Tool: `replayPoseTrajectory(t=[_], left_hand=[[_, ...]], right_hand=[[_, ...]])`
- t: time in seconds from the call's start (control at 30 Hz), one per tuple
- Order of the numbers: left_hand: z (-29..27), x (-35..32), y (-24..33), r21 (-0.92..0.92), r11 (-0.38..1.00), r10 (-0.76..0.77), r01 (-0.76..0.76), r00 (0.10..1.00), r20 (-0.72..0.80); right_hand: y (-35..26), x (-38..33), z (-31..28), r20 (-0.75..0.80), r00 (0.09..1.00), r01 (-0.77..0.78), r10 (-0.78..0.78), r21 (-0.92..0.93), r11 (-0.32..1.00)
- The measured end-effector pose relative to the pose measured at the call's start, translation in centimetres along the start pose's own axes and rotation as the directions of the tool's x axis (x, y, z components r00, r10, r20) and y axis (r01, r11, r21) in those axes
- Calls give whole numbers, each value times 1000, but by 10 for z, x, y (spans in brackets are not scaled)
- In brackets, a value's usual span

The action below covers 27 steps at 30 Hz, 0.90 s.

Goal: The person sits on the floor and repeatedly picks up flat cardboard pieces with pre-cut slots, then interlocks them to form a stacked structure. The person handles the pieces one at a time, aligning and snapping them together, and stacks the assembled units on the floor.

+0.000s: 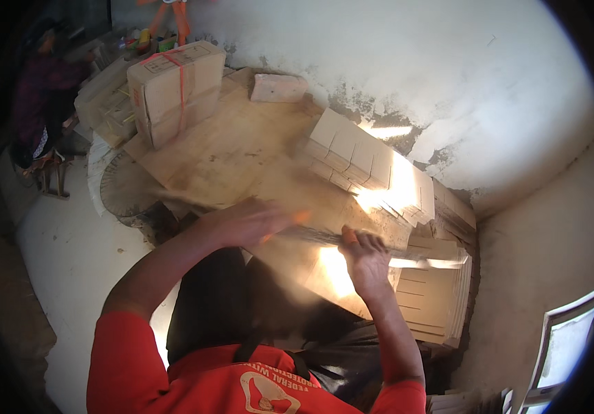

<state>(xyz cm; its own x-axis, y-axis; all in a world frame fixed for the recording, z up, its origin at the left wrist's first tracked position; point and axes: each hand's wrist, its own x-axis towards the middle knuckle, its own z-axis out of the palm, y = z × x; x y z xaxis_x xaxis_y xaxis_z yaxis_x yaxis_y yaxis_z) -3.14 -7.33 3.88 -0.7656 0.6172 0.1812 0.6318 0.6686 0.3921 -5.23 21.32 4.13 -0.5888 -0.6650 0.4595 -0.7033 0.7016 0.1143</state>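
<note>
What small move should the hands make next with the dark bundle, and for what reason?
Perhaps steady the left hand on the dark bundle first: the right hand is closed around it, but the left is blurred, and whether it grips cannot be told.

Place type: small workshop for cardboard work; exact trade cannot be told.
Work surface [242,155]: brown, board-like, scuffed and stained, its far edge toward the wall.
Slotted sheets [362,159]: cardboard, stacked in a long row along the far edge, toward the right.
Second stack [429,300]: slotted cardboard of the same kind, at the right end.
Carton [166,103]: red-strapped, standing at the left end.
Wall [407,62]: pale, coating flaked into dark patches.
Other person [38,96]: seated beyond the left end.
</note>
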Motion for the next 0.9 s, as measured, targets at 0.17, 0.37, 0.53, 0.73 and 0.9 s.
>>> replayPoseTrajectory(t=[0.17, 0.37, 0.53, 0.73, 0.9], left_hand=[[-20, -66, 9, 327, 938, 42, 119, 895, -444], [22, -73, -89, 356, 683, -375, 638, 724, -579], [110, -73, -220, 61, 626, -692, 777, 590, -416], [146, -60, -213, 444, 509, -727, 737, 644, -237], [109, -53, -196, 438, 498, -773, 748, 612, -167]], right_hand=[[-15, 5, -66, -193, 978, 24, -74, -245, 969], [22, -91, -35, 30, 978, -191, 207, -280, 941], [60, -190, -31, -3, 932, -336, 362, -377, 863], [117, -287, -62, -150, 796, -566, 586, -528, 634], [170, -317, -69, -171, 567, -756, 806, -498, 426]])
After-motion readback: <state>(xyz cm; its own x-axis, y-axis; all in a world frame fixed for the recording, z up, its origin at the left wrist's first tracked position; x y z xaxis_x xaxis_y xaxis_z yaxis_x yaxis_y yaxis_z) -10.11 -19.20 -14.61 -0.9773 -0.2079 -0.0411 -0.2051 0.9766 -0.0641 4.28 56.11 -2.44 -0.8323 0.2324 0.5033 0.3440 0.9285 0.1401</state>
